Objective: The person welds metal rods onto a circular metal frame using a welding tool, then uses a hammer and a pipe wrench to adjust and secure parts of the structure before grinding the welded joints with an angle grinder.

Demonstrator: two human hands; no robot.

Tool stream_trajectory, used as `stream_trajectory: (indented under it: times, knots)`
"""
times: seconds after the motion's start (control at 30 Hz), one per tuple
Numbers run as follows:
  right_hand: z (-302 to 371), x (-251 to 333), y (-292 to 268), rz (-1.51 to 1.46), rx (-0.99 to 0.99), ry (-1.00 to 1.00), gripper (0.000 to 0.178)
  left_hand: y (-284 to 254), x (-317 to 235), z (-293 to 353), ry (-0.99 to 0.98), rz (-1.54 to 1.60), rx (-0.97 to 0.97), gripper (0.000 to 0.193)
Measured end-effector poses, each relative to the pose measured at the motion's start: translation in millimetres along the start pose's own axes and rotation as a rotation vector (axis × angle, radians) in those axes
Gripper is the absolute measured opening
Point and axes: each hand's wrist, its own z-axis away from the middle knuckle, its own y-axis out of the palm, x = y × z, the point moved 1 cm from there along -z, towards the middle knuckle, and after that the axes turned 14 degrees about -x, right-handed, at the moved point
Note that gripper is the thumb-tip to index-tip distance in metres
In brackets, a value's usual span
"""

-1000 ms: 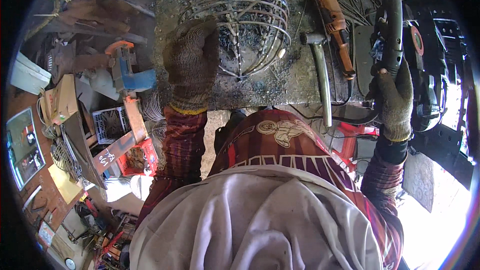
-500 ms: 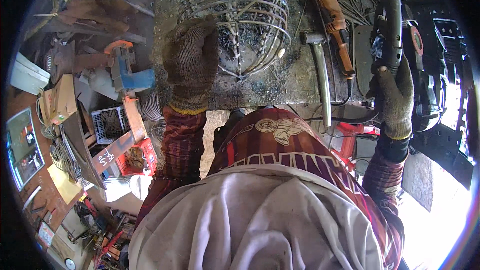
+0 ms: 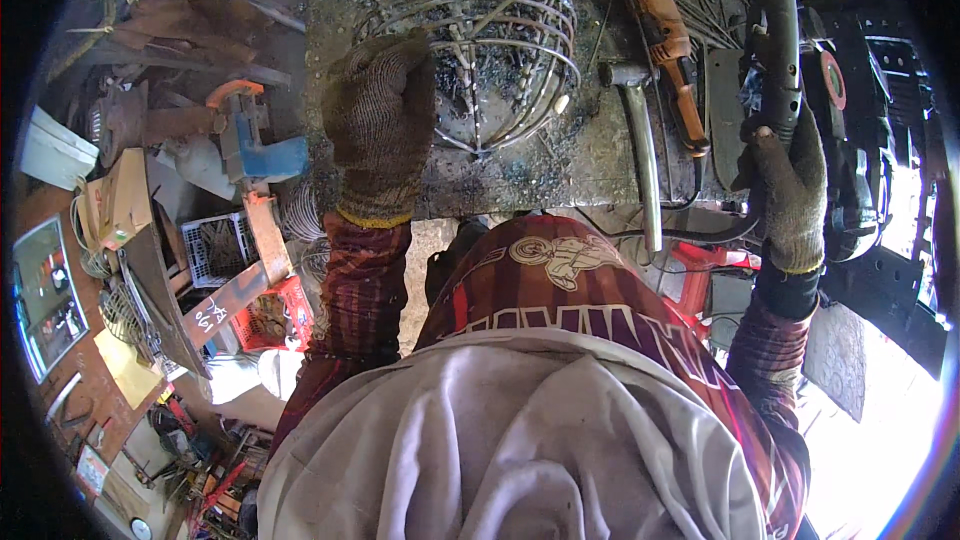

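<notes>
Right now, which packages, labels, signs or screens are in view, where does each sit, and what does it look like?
Cardboard box: far left among the clutter, tan, rectangular, flaps open.
Plank with markings: lower left of the workbench, long, reddish-brown, with white painted marks.
Yellow sheet: lower left, flat, four-sided, plain yellow.
Framed panel: far left edge, rectangular, pale frame, dark glossy face; screen or mirror, cannot tell.
Round label: on the dark disc right of the right hand, red ring.

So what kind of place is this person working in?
Most likely a small metalworking or welding workshop: a wire cage lies on a scorched metal bench, with a hammer and an orange power tool beside it.
</notes>
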Motion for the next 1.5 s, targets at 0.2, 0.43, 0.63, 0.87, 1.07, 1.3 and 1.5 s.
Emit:
stream_trajectory:
  times: [0.2, 0.43, 0.63, 0.87, 1.07, 1.3, 1.5]
  knots:
    - [-2, -3, -5, 0.021, 0.000, 0.011, 0.041, -2, -2, -1, -0.157, 0.182, 0.059, 0.026]
    - [-4, -3, -7, 0.068, 0.013, 0.004, 0.043, -3, -3, -3, -0.005, 0.033, 0.023, 0.027]
    - [-5, -1, -7, 0.070, 0.022, 0.014, 0.049, 0, -6, -1, -0.102, 0.130, -0.009, 0.025]
    - [-7, -1, -8, 0.052, 0.012, -0.013, 0.051, 2, -3, -1, -0.015, 0.063, -0.032, 0.020]
    - [-2, 4, -6, 0.051, 0.020, 0.012, 0.052, 0, -6, -8, 0.043, 0.025, -0.050, 0.022]
    - [5, -1, -18, 0.019, -0.061, -0.080, 0.043, 1, -3, -4, -0.017, 0.049, -0.063, 0.024]
    - [57, -42, -61, -0.019, -0.151, -0.123, 0.042, 8, 3, 5, -0.192, 0.268, -0.069, 0.020]
